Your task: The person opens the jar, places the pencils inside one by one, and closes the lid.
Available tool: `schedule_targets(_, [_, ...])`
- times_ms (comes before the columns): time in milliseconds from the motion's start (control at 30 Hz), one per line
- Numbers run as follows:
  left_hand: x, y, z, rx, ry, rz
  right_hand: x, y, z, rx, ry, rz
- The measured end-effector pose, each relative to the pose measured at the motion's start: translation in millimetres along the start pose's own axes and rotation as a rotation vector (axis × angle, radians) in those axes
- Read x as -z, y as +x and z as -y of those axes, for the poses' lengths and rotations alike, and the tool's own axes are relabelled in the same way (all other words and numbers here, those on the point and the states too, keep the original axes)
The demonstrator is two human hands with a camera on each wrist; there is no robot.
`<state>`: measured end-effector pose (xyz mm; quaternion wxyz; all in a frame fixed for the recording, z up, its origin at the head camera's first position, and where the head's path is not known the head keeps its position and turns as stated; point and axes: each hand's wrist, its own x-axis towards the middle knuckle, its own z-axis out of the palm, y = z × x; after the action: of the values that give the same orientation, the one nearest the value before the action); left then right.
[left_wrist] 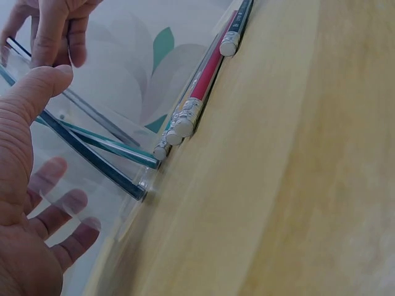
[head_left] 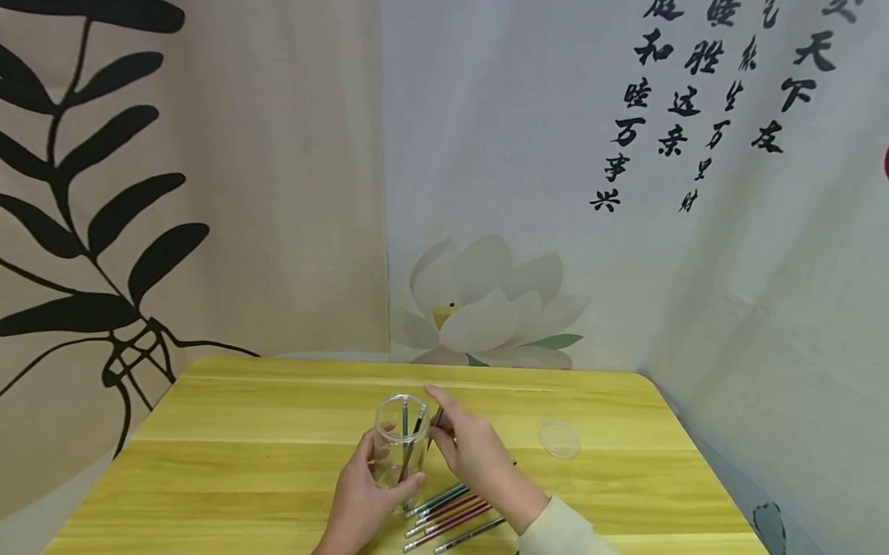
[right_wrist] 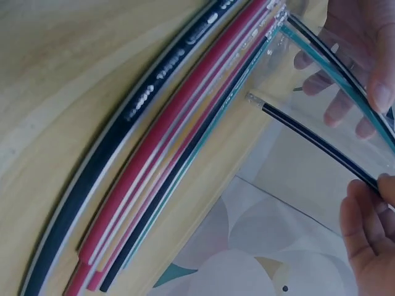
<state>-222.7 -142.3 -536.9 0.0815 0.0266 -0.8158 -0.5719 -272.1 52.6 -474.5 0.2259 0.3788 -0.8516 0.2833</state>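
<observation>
My left hand (head_left: 360, 493) grips a clear plastic jar (head_left: 378, 428) round its side, the jar upright with its mouth upward. Two pencils, a teal one (right_wrist: 336, 77) and a dark one (left_wrist: 92, 157), lean inside it. Beside the jar's rim, my right hand (head_left: 477, 453) pinches another dark pencil (right_wrist: 315, 139) near one end, its eraser end pointing down. Just right of the jar lies a row of several loose pencils (head_left: 464, 514), dark, red and teal, with white erasers. The right forearm partly covers their far ends.
A clear round lid (head_left: 560, 439) lies flat on the yellow wooden table (head_left: 220, 466), right of the hands. Behind the table's back edge hangs a cloth backdrop (head_left: 292, 180) printed with dark leaves, a lotus and writing.
</observation>
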Motion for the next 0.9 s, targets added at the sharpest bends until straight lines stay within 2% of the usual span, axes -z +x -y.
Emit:
schedule_targets(233, [-0.5,-0.3,-0.8,0.010,0.012,0.004,-4,-1,2,-0.060,-0.019,0.064])
schedule_targets(367, [-0.9,-0.6,-1.1,0.022,0.021,0.004,-8,0,3,-0.055,-0.056,0.071])
schedule_targets(633, [-0.4,-0.2,-0.8,0.006,0.021,-0.010,-12,4,6,-0.054,-0.123,0.079])
schedule_targets(900, [-0.9,-1.9,-1.0,-0.002,0.018,-0.005,-9,6,15,-0.127,-0.114,0.170])
